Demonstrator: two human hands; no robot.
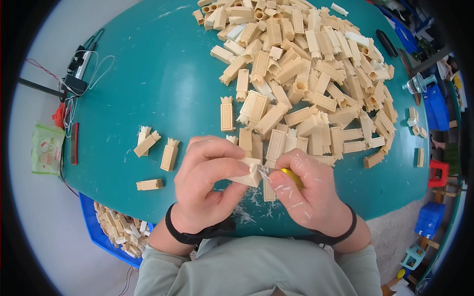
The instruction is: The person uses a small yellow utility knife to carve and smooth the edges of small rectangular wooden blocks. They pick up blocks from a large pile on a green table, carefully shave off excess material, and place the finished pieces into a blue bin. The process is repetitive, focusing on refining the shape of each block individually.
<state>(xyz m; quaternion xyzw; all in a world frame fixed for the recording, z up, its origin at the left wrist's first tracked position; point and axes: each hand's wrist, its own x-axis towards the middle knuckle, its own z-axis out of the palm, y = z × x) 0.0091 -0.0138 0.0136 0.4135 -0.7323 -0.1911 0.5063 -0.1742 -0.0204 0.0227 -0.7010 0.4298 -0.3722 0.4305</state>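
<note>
Between its thumb and fingers, my left hand (206, 180) grips a small beige molded block (250, 173) with a scalloped end. My right hand (308, 190) is closed round a yellow-handled knife (293, 178), whose short metal blade meets the block's near-right end. White shavings (247, 209) lie on the green table below both hands, and some cling to the right thumb and fingers. Beyond the hands spreads a big pile of similar beige blocks (296, 74), a few of them whiter. Parts of the held block are hidden behind the left fingers.
Several loose blocks (169, 154) lie on the green table (148, 89) at left. A blue bin (94, 224) of blocks stands below the left edge. A power strip with cables (81, 66) is at far left. At right are a clear cup (416, 85) and a red stool (438, 172).
</note>
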